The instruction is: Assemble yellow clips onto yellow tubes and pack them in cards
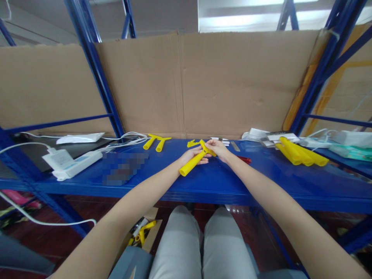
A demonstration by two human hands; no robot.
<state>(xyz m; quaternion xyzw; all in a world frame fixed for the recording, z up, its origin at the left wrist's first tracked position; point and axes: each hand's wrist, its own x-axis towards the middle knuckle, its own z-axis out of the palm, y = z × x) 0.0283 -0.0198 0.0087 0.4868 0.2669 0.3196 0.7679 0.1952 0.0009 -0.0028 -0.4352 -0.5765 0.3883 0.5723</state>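
Both hands meet above the middle of the blue shelf (221, 182), on one yellow T-shaped plastic handle (192, 162). My left hand (190, 155) is closed round it from below, with fingers showing past its right side. The handle's wide round end points down toward me. My right hand (216, 149) pinches the crosspiece at the far end. Just behind the hands lie small yellow pieces (192, 143). A red tool (244, 159) rests to the right of my right hand, partly hidden by the forearm.
Two yellow T-shaped handles (159, 142) lie at the back left, several yellow tubes (300, 153) at the right. A white power strip (78, 164) and cables sit left. Cardboard (226, 81) walls the back. Below, a box (153, 234) holds yellow parts.
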